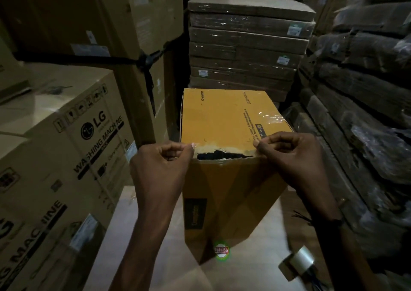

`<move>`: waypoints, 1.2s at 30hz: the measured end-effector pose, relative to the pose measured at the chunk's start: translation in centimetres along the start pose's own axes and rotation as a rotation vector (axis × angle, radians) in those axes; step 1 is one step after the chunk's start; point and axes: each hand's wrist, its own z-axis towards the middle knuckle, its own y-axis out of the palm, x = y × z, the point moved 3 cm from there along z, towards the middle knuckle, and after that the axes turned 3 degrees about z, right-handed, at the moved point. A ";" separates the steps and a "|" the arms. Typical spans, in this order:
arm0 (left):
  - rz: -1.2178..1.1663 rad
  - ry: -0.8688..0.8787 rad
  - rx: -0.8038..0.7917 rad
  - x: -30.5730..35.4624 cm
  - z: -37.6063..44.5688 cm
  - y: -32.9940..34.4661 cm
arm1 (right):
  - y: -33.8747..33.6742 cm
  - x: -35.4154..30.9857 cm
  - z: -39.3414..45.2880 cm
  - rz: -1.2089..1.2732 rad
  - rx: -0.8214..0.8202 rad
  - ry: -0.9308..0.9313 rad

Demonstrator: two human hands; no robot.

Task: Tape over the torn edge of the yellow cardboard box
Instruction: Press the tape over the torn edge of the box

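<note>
The yellow cardboard box (224, 117) stands upright in the middle, its top face towards me. Along the top's near edge runs the torn edge (222, 155), a ragged dark gap with pale peeled paper above it. My left hand (164, 164) pinches thumb and forefinger at the tear's left end. My right hand (287, 150) pinches the same way at its right end. A clear strip of tape (224, 146) seems to stretch between the two pinches over the tear, though it is faint. Shiny clear tape (270, 117) covers the box's right top edge.
A tape roll (299, 261) sits low at the right, beside my right forearm. Large LG washing machine cartons (66, 148) stand close on the left. Wrapped flat cartons (244, 46) are stacked behind the box, and dark bundled sacks (367, 90) are piled on the right. Pale floor (142, 235) shows below.
</note>
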 end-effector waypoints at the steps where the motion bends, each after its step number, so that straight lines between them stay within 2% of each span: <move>1: 0.016 0.002 0.001 0.1 0.1 0.0 | 0.0 0.0 0.2 -0.005 -0.004 0.003; 23: 0.117 0.021 0.006 1.0 0.4 0.2 | 0.9 -0.8 0.0 -0.173 0.059 -0.115; 36: 0.229 0.027 -0.005 1.7 0.5 0.2 | 1.5 -1.7 0.0 -0.253 0.029 -0.103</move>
